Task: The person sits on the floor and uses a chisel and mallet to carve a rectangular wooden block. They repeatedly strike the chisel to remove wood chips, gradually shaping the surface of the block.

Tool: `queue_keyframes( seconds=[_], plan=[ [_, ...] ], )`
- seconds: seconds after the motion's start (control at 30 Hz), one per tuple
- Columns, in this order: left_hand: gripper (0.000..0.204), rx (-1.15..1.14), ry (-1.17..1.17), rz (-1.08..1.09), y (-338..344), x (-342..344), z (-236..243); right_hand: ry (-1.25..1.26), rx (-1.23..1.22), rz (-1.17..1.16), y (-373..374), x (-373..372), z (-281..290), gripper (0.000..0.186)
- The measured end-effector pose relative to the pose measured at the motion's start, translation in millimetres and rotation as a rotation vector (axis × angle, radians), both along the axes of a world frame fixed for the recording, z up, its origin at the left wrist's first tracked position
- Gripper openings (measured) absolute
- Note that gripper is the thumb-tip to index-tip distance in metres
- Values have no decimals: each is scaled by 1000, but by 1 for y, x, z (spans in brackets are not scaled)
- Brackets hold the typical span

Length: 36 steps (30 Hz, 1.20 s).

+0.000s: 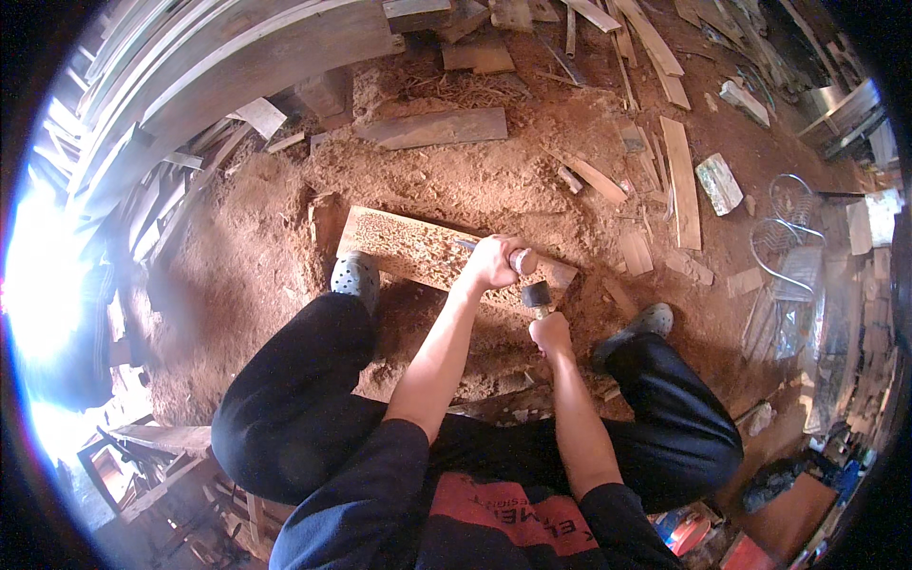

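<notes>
A long carved wooden board (389,237), covered in pale chips, lies slantwise on the ground in front of me. My left hand (489,264) is closed round the wooden handle of a chisel (522,261), whose blade points left over the carved surface. Just below and right of it, my right hand (549,332) grips a mallet (535,296) with a black head, held a little apart from the chisel's end. My left clog (354,275) is at the board's left end, at its near edge.
Offcuts (679,180) and sawdust are scattered over the dirt floor. Long planks (218,66) are piled along the upper left. Curved metal frames (788,218) stand at the right. My bent legs (285,389) flank the work, with bright light at the far left.
</notes>
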<state>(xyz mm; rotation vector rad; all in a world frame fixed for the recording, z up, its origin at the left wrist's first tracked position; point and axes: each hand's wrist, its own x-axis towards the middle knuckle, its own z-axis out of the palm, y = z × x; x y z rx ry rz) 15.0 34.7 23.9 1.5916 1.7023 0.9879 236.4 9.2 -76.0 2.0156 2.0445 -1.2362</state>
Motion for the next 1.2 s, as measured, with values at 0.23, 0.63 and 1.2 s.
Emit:
queue_keyframes(
  seconds=[0.23,0.63,1.2],
  plan=[
    [29,26,-5,-20,-2,-1,0,-47,-121,-118,1,-13,23,22],
    [28,86,19,66,1,-7,1,-2,-82,-121,1,-12,30,19],
    [26,150,2,69,-2,-8,-10,-29,-206,-72,2,-16,40,22]
  ],
)
